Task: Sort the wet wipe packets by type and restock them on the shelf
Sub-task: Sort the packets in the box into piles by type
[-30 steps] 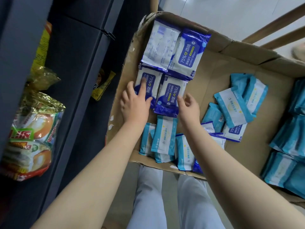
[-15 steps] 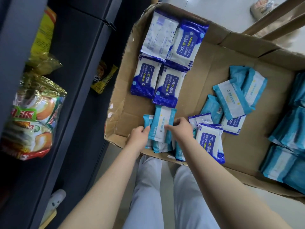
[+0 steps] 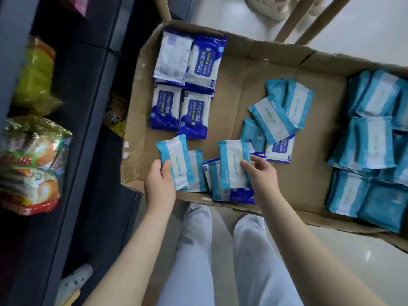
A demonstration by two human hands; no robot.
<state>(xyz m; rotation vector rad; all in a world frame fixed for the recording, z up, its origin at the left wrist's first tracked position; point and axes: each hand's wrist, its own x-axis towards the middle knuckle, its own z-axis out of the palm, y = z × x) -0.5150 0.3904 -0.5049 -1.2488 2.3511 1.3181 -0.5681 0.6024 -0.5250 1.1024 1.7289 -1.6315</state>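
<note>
Bare forearms run back from the left hand and right hand. Below and between the hands are loose, pale lavender-grey trousers of plain, smooth cloth.

Soft daylight; floor glare; left edge blurred, wide-angle warped.

I see a brown cardboard box with torn flaps, open at the top. A glossy pale tiled floor shows beyond it. Far left: red, green and gold foil snack bags, with a yellow-green crinkly bag above them. A yellow and black packet sits just left of the box wall, blurred. Top edge: beige knitted shoe beside two slanted wooden bars. Bottom left: white slipper. Light grey trouser legs below the box.
</note>
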